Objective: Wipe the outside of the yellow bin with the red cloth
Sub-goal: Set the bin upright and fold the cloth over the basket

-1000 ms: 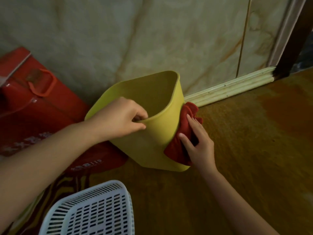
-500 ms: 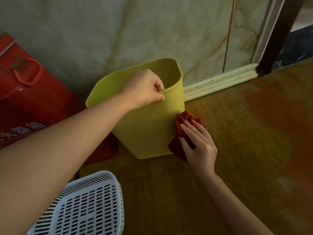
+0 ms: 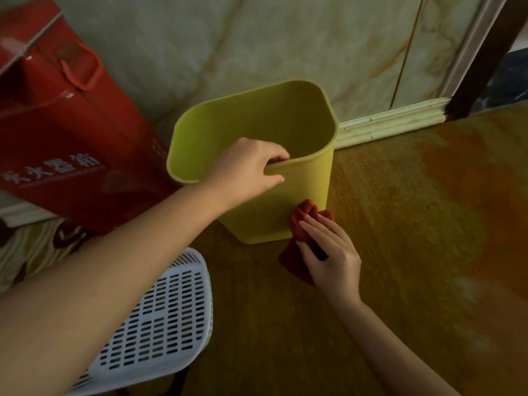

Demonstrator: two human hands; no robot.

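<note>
Floor (image 3: 414, 224) right of yellow bin (image 3: 303, 192) open; red box (image 3: 71, 144), white basket (image 3: 160, 318) crowd left.

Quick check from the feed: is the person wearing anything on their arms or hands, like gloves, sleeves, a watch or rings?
Nothing worn that shows. The left hand and right hand are bare, with no gloves, and I see no rings. Both forearms are uncovered up to the frame edge, with no sleeve cuffs, watch or bracelets. Nails look short and unpainted.

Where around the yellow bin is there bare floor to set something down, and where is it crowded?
Bare floor runs right of the yellow bin, from the skirting board toward the camera, past the right hand with the red cloth. The left is crowded: the red box stands close beside the bin, the white basket lies in front, and the left hand grips the rim.
</note>
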